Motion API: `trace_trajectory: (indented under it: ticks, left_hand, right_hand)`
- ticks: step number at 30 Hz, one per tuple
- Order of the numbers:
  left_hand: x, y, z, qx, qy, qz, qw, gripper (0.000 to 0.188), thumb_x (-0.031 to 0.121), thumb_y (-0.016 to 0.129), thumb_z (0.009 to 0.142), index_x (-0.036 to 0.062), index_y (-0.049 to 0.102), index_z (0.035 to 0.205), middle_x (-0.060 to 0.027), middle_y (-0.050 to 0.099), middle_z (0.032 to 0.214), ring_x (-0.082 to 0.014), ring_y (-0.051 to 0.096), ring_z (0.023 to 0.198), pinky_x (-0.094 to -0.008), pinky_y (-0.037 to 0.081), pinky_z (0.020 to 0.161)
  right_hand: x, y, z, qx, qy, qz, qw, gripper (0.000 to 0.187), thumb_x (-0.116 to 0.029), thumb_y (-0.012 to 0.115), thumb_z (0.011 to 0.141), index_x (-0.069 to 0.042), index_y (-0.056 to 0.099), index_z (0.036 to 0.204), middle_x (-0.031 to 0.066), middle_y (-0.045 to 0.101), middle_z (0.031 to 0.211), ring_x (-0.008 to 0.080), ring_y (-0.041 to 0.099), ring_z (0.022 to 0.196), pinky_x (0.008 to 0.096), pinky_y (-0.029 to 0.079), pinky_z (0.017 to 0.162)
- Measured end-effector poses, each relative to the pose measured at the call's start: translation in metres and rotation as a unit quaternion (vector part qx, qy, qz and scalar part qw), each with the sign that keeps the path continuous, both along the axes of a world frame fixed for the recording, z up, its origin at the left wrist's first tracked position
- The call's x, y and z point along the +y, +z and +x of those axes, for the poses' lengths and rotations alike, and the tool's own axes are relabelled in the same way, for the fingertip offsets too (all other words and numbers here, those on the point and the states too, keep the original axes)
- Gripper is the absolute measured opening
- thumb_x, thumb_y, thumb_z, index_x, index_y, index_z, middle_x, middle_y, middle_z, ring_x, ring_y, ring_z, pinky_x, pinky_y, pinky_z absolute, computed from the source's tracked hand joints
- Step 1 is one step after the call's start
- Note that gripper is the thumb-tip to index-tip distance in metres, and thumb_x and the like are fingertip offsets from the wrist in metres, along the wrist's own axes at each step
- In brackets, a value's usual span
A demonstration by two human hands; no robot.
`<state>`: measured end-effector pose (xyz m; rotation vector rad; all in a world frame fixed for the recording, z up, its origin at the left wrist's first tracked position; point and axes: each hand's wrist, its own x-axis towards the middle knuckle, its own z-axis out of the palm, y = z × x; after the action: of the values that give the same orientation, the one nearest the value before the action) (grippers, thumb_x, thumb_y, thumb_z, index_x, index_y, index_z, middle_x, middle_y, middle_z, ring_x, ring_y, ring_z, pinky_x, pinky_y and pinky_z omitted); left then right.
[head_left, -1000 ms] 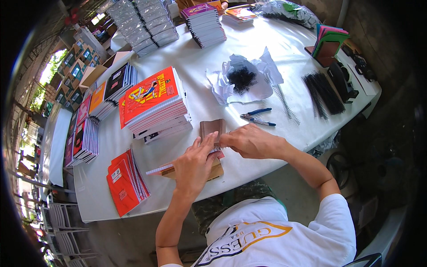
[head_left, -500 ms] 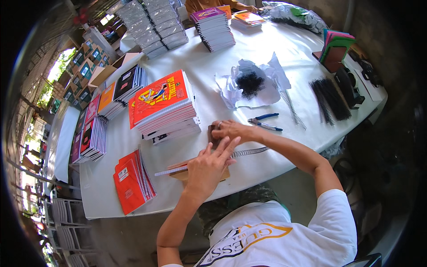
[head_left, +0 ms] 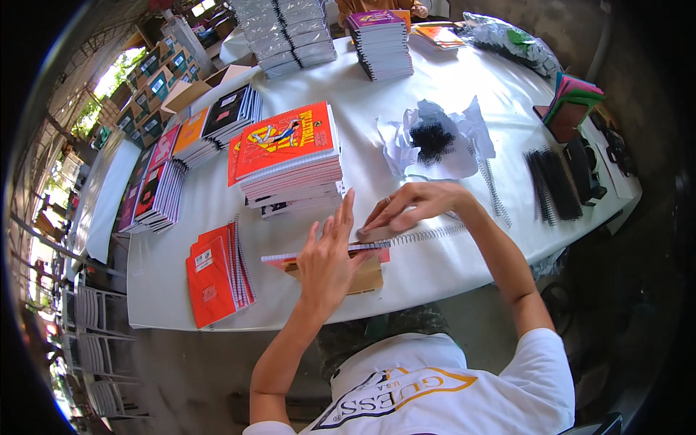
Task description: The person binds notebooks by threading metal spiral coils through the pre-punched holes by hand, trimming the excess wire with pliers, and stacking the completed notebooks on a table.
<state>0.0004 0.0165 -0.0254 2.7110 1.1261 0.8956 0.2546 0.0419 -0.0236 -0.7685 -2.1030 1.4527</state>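
Note:
In front of me a thin notebook (head_left: 279, 258) with a pinkish-red cover rests on a brown cardboard piece (head_left: 366, 279), its paper edge facing up. My left hand (head_left: 324, 261) steadies it, thumb on the near side and fingers stretched past the edge. Bent over the notebook's right end, my right hand (head_left: 420, 206) has its fingers closed on a small brown block (head_left: 375, 233), mostly hidden under them. A dark wire spiral coil (head_left: 428, 234) runs rightward from the notebook's edge, beneath my right wrist.
Left of my hands lie red spiral notebooks (head_left: 217, 279); beyond stands a tall notebook stack (head_left: 290, 156). Black coils sit on crumpled paper (head_left: 464, 156), with more coils (head_left: 554, 185) at right. A person's sleeve (head_left: 362, 7) shows across the table.
My right hand has lifted and shifted right, uncovering the notebook's edge. My left hand's fingers have parted from it and now point up. The view has shifted slightly.

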Motion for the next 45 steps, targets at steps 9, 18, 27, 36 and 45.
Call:
trace_trajectory:
  ticks: [9, 18, 27, 36, 45]
  left_hand:
    - [0.001, 0.006, -0.004, -0.005, 0.006, 0.022, 1.0, 0.105, 0.05, 0.078, 0.063, 0.022, 0.029, 0.151, -0.0167, 0.068, 0.111, -0.0341, 0.067, 0.098, -0.048, 0.049, 0.095]
    - [0.004, 0.005, -0.014, -0.005, 0.021, 0.034, 0.999, 0.104, 0.048, 0.08, 0.063, 0.0193, 0.032, 0.151, -0.0158, 0.069, 0.11, -0.0351, 0.066, 0.102, -0.0488, 0.048, 0.096]
    - [0.006, 0.003, -0.029, -0.002, 0.05, 0.025, 0.998, 0.101, 0.045, 0.08, 0.063, 0.0212, 0.033, 0.15, -0.0126, 0.067, 0.115, -0.0316, 0.066, 0.103, -0.0499, 0.047, 0.097]
    - [0.007, 0.002, -0.041, 0.006, 0.067, 0.032, 0.997, 0.103, 0.047, 0.079, 0.061, 0.0213, 0.033, 0.15, -0.0091, 0.068, 0.115, -0.0292, 0.067, 0.101, -0.0511, 0.046, 0.098]
    - [0.009, 0.007, -0.051, 0.001, 0.085, 0.024, 0.996, 0.102, 0.045, 0.08, 0.062, 0.0204, 0.033, 0.15, -0.0082, 0.067, 0.119, -0.0299, 0.064, 0.109, -0.052, 0.043, 0.1]
  right_hand:
    - [0.003, 0.003, -0.008, -0.09, -0.04, 0.046, 0.994, 0.051, -0.041, 0.067, 0.085, -0.001, 0.069, 0.115, 0.0162, 0.065, 0.121, 0.0234, 0.061, 0.105, 0.0345, 0.045, 0.092]
    - [0.01, -0.001, -0.012, 0.174, -0.005, -0.017, 0.985, 0.046, -0.04, 0.064, 0.086, -0.005, 0.07, 0.115, 0.0154, 0.066, 0.119, 0.0245, 0.061, 0.103, 0.0357, 0.045, 0.092]
    - [0.01, 0.015, -0.036, 0.142, 0.014, -0.035, 0.989, 0.053, -0.046, 0.06, 0.089, -0.001, 0.069, 0.115, 0.016, 0.067, 0.113, 0.0269, 0.062, 0.103, 0.0356, 0.046, 0.094]
    - [0.029, 0.007, -0.056, -0.014, 0.009, 0.021, 1.0, 0.057, -0.041, 0.062, 0.086, 0.009, 0.065, 0.114, 0.0237, 0.063, 0.118, 0.0314, 0.059, 0.108, 0.0388, 0.043, 0.097]
    - [0.053, -0.031, -0.055, 0.052, -0.025, -0.023, 0.998, 0.056, -0.045, 0.064, 0.085, 0.001, 0.068, 0.117, 0.0157, 0.066, 0.119, 0.0242, 0.058, 0.113, 0.0342, 0.041, 0.1]
